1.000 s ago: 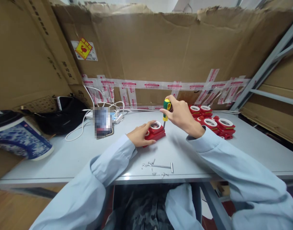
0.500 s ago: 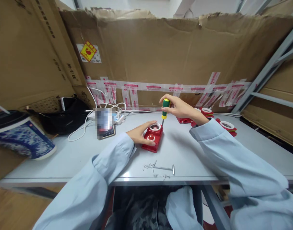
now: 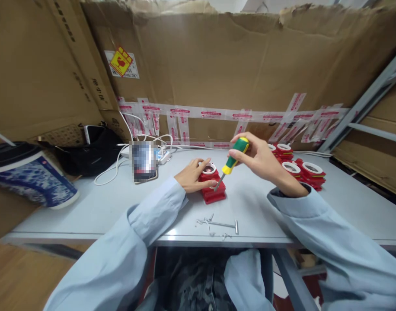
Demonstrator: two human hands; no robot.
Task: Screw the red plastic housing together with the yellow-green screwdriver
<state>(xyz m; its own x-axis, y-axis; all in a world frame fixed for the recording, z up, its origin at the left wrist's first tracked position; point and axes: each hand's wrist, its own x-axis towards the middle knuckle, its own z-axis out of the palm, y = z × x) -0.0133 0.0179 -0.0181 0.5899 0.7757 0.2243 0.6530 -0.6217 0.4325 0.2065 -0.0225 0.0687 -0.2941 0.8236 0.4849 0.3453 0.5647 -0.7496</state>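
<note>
My left hand (image 3: 192, 176) rests on a red plastic part (image 3: 212, 186) with a white ring on top, gripping its left side on the grey table (image 3: 103, 203). My right hand (image 3: 259, 160) is closed round a green and yellow screwdriver (image 3: 234, 156). The screwdriver is tilted, with its tip down and to the left at the red part. A pile of similar red parts (image 3: 301, 170) with white rings lies behind my right wrist.
Loose metal pieces and a T-shaped pin (image 3: 217, 224) lie near the table's front edge. A phone (image 3: 144, 160), white cables (image 3: 120, 162) and a black bag (image 3: 91, 151) sit at the back left. A blue patterned bag (image 3: 29, 181) lies at far left. Cardboard (image 3: 217, 69) walls the back.
The screwdriver has tipped from upright to slanting, its handle swung right. The red part has turned on the table under my left hand, which now reaches further over it.
</note>
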